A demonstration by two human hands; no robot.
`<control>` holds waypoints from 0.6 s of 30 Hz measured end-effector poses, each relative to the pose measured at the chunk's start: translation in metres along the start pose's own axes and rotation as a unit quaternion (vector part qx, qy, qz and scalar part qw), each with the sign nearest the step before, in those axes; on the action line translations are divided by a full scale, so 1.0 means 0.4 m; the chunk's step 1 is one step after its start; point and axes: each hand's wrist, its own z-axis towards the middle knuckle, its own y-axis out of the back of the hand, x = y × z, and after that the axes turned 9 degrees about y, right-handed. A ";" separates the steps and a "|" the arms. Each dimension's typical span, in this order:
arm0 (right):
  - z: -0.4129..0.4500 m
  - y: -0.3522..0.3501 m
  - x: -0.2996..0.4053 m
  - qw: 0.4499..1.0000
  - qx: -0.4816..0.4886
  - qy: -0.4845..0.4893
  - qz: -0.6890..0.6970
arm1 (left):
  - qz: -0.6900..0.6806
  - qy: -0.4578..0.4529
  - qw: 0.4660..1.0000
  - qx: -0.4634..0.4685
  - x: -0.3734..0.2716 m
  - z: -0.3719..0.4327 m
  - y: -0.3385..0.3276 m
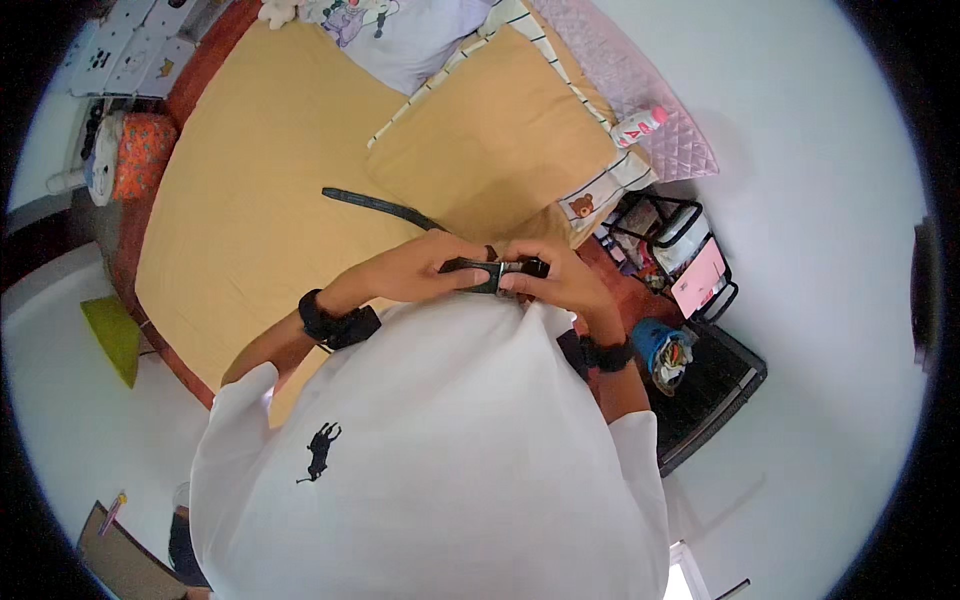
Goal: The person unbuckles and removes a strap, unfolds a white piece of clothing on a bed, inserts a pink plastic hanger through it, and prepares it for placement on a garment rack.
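Observation:
A black belt (382,205) with a metal buckle (504,276) is held at the front of my body, just past the hem of my white shirt (450,420). My left hand (431,264) pinches the strap beside the buckle, its thumb on top. On the buckle's other side, my right hand (551,274) grips the dark belt part with thumb and fingers. From behind my left hand the loose strap end reaches out above the yellow bed sheet (247,195). Both wrists wear black bands. The buckle's inner parts are too small to make out.
On the bed lie a yellow pillow (487,135) with a striped edge and a white bottle (637,126) with a pink cap. To the right stand a black rack (679,221) with small items and a blue bin (658,345) holding wrappers. An orange patterned container (146,156) is at the left.

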 end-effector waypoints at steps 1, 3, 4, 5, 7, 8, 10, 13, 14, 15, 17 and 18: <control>0.000 0.001 0.002 0.999 0.001 -0.025 0.020 | 0.000 -0.001 1.000 0.000 0.001 0.001 -0.001; 0.003 0.008 0.030 0.999 0.005 -0.035 0.012 | -0.001 -0.035 0.999 -0.017 -0.002 0.005 -0.003; 0.003 0.010 0.040 0.999 0.009 -0.044 0.006 | -0.002 -0.038 0.999 -0.017 0.000 0.006 -0.004; -0.001 0.007 0.039 0.999 0.005 -0.044 0.005 | 0.004 -0.040 0.999 -0.012 0.005 0.009 -0.005; -0.006 0.001 0.036 0.999 -0.010 0.006 -0.050 | 0.011 -0.046 0.999 -0.004 0.003 0.010 -0.006; -0.008 -0.001 0.038 0.999 -0.014 0.006 -0.052 | 0.020 -0.044 0.999 -0.008 -0.005 0.008 -0.007; -0.012 -0.006 0.041 0.995 -0.007 0.015 -0.101 | 0.030 -0.046 0.998 -0.010 -0.007 0.008 -0.008; -0.008 -0.020 0.050 0.982 -0.064 0.087 -0.154 | 0.035 -0.028 0.999 -0.006 0.002 0.013 0.001; -0.008 -0.025 0.061 0.982 -0.065 0.088 -0.155 | 0.028 -0.034 0.999 -0.025 0.009 0.010 -0.007; -0.007 -0.029 0.078 0.982 -0.068 0.052 -0.170 | 0.021 -0.039 0.998 -0.045 0.015 0.008 -0.011; -0.008 -0.040 0.087 0.980 -0.071 0.017 -0.184 | 0.025 -0.069 0.996 -0.053 0.019 0.008 -0.013; -0.009 -0.046 0.085 0.979 -0.087 0.032 -0.181 | 0.028 -0.097 0.993 -0.061 0.015 0.008 -0.014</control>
